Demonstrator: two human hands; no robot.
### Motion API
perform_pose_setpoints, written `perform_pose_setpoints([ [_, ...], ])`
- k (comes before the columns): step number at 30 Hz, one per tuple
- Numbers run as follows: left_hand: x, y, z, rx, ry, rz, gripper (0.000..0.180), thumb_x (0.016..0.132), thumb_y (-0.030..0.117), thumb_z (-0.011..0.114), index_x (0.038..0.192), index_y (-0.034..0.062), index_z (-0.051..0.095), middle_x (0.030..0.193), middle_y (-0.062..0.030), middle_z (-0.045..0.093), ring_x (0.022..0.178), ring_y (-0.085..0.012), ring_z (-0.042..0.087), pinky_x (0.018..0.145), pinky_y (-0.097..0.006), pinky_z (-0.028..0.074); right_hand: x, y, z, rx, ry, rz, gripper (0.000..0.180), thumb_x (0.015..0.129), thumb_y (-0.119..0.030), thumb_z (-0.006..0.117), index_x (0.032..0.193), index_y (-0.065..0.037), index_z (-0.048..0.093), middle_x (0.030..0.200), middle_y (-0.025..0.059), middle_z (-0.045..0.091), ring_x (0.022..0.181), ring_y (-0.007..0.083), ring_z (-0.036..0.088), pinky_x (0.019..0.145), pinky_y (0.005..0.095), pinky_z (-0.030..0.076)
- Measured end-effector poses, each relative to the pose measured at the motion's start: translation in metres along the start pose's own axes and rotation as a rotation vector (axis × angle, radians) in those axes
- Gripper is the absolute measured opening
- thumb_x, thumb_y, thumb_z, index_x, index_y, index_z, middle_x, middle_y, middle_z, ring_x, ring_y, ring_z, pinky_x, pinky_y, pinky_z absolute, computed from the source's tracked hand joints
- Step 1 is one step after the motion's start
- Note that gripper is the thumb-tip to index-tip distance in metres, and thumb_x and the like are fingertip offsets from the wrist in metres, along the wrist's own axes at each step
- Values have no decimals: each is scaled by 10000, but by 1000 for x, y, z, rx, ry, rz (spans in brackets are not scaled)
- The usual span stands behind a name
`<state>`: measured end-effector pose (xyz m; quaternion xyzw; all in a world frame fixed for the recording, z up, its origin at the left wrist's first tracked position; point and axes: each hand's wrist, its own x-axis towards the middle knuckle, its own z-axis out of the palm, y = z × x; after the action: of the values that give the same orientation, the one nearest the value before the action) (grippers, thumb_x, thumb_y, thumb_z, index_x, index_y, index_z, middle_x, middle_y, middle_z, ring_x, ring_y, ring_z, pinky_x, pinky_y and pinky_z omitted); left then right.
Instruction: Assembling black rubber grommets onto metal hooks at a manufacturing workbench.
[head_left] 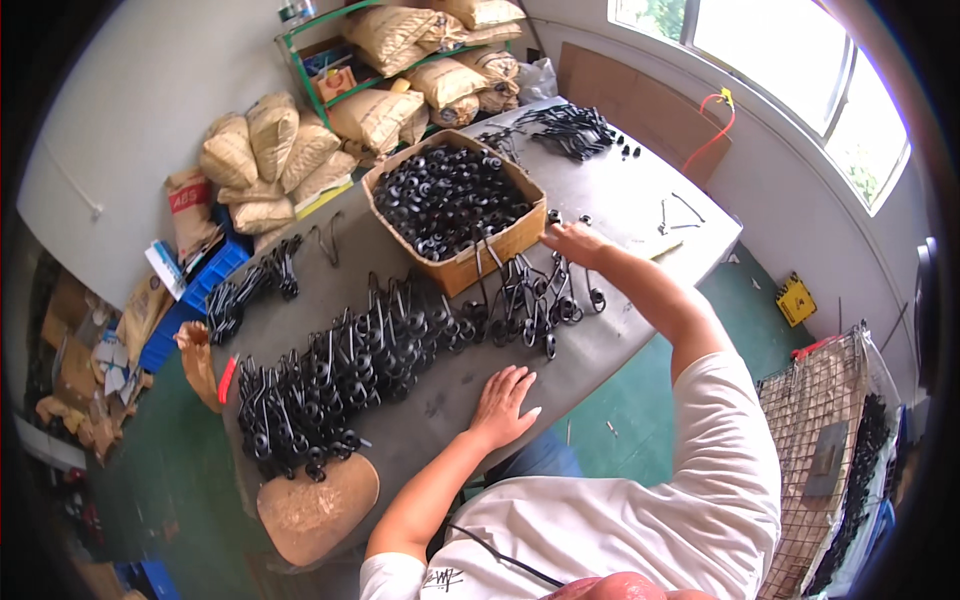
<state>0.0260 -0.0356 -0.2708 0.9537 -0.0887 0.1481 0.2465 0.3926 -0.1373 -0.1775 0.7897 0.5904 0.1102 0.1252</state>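
My left hand (503, 408) rests on the grey tabletop (440, 400) near its front edge, fingers stretched out and nothing in them. My right hand (577, 245) reaches past the right corner of a cardboard box (490, 265), its fingers extended toward small black round pieces (555, 216) on the table. Whether a fingertip touches one is too small to tell. Black round plastic parts (450, 195) fill the box. Between my hands lies a bunch of black rods with ringed ends (530, 300). A long row of similar rods (340, 365) runs to the left.
A bundle of thin black rods (570, 130) lies at the table's far end, and another bundle (255, 285) at the left. A tan rounded board (318, 508) sits at the near left corner. Sacks (385, 115) fill a green shelf behind. A wire cage (815, 440) stands at right.
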Motion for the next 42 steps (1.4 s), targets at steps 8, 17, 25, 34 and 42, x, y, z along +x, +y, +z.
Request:
perform_pose_setpoints([
  [8,5,-14,-32,-49,-180,59,707,847,405,684,1428,99,421,1447,-149,423,1352,-334,390,1144,-464,294,10,27,27,364,164,297,448,850,-101,573,1296,-109,534,1056,171,588,995,359,623,862,452,498],
  [17,5,-38,-51,95,-157,-23,670,868,480,645,1406,116,482,1428,-139,465,1338,-322,425,1119,-474,323,93,87,75,622,333,743,700,809,-291,726,1416,-103,432,1201,190,574,1156,360,545,965,426,473],
  [25,1,-45,-48,1,-217,-122,670,873,485,639,1433,163,463,1466,-83,426,1353,-261,410,1108,-433,332,261,120,144,644,178,766,731,886,-239,574,1541,-266,249,1540,175,301,1413,372,316,1079,485,401],
  [34,9,-42,-43,-165,-118,-154,692,863,427,662,1458,155,437,1494,-57,429,1361,-222,420,1122,-400,323,332,274,285,105,327,285,654,975,-251,457,1557,-224,159,1573,184,250,1434,382,294,1040,538,426],
  [42,-7,-54,-28,-185,-158,-140,738,882,439,608,1490,102,361,1557,-115,318,1449,-267,276,1180,-447,215,286,94,209,720,335,329,451,977,-266,429,1377,-103,299,1341,205,369,1209,370,383,900,519,441],
])
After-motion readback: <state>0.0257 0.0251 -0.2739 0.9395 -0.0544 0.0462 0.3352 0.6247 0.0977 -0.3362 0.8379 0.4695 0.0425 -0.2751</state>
